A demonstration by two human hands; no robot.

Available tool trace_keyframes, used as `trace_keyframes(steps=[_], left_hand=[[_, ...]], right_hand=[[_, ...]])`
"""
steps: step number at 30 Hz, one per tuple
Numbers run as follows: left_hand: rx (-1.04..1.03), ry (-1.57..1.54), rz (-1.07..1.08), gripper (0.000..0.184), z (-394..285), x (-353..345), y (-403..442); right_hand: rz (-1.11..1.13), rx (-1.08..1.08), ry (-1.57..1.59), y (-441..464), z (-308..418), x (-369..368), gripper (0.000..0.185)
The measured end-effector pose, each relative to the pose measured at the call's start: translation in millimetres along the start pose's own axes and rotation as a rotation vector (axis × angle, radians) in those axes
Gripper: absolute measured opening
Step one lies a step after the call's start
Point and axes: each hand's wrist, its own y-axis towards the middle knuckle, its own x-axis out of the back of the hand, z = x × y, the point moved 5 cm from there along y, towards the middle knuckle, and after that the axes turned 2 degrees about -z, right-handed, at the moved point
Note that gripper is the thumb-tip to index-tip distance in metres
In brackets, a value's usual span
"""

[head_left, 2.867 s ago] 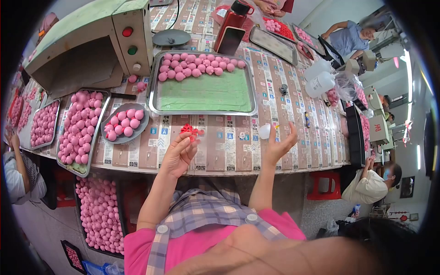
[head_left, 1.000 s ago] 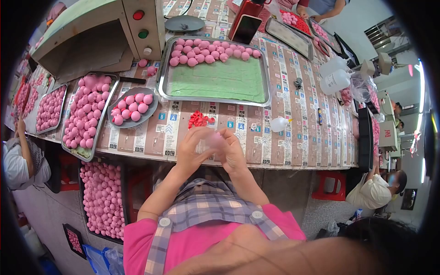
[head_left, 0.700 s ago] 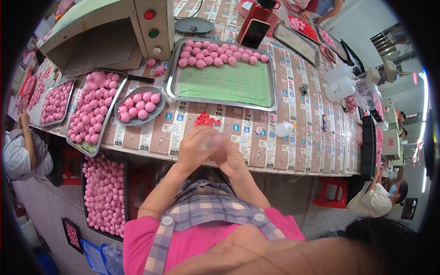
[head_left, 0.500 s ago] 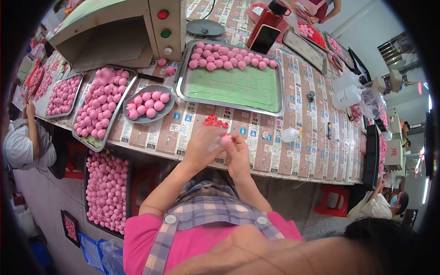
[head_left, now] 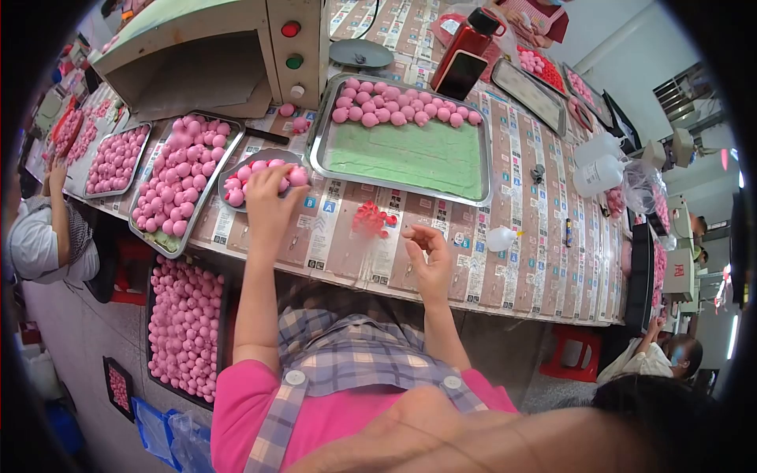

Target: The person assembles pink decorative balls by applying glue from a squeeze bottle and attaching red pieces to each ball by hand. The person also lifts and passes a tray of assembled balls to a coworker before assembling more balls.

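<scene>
My left hand (head_left: 270,201) reaches over the right part of the grey plate (head_left: 230,203), which holds several pink balls. Its fingers touch a pink ball (head_left: 298,176) at the plate's right edge. To the right, my right hand (head_left: 429,256) is raised above the table's front edge, fingers curled but apart, with nothing in it. Between the hands lies a pile of small red pieces (head_left: 373,219) on the table. Beyond them stands a metal tray (head_left: 402,183) with a green lining and pink balls along its far side. A small white bottle (head_left: 500,239) lies right of my right hand.
At the back left is an oven-like machine (head_left: 213,59). Two trays of pink balls (head_left: 177,177) (head_left: 118,162) stand at the left. A red bottle (head_left: 465,49) and phone (head_left: 460,75) are behind the green tray. Co-workers sit at both sides, and a large crate (head_left: 186,331) is below.
My hands have parted from in front of the red pieces. The left has moved left to the plate; the right has moved slightly right and opened. The view has shifted somewhat.
</scene>
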Motion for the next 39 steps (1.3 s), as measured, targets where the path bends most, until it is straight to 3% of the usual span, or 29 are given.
trace_keyframes(steps=[4, 14, 18, 22, 25, 28, 31, 36, 39], left_hand=[[0.005, 0.192, 0.061, 0.037, 24, -4, 0], [-0.012, 0.020, 0.173, 0.039, 33, -3, -1], [-0.020, 0.043, 0.214, 0.040, 34, 0, 1], [-0.043, 0.055, 0.096, 0.034, 18, 9, 7], [-0.034, -0.158, 0.069, 0.022, -7, 2, 3], [0.042, -0.338, 0.423, 0.012, -26, -33, -22], [-0.106, -0.269, 0.446, 0.009, -50, -47, -37], [-0.180, -0.251, 0.538, 0.011, -51, -60, -47], [-0.232, -0.231, 0.538, 0.011, -54, -59, -48]], right_hand=[[-0.006, -0.028, -0.045, -2, -5, 7, 0.021], [-0.048, -0.099, -0.167, -8, -12, 32, 0.013], [-0.203, -0.036, -0.180, -11, -13, 62, 0.009], [-0.651, 0.095, -0.111, -24, -1, 117, 0.012], [-0.889, 0.211, -0.237, -31, -3, 151, 0.013], [-0.953, 0.204, -0.211, -25, 0, 159, 0.019], [-0.936, 0.227, -0.122, -24, -12, 168, 0.025], [-0.780, 0.082, -0.357, -16, -23, 171, 0.046], [-0.671, 0.013, -0.327, -9, -42, 170, 0.053]])
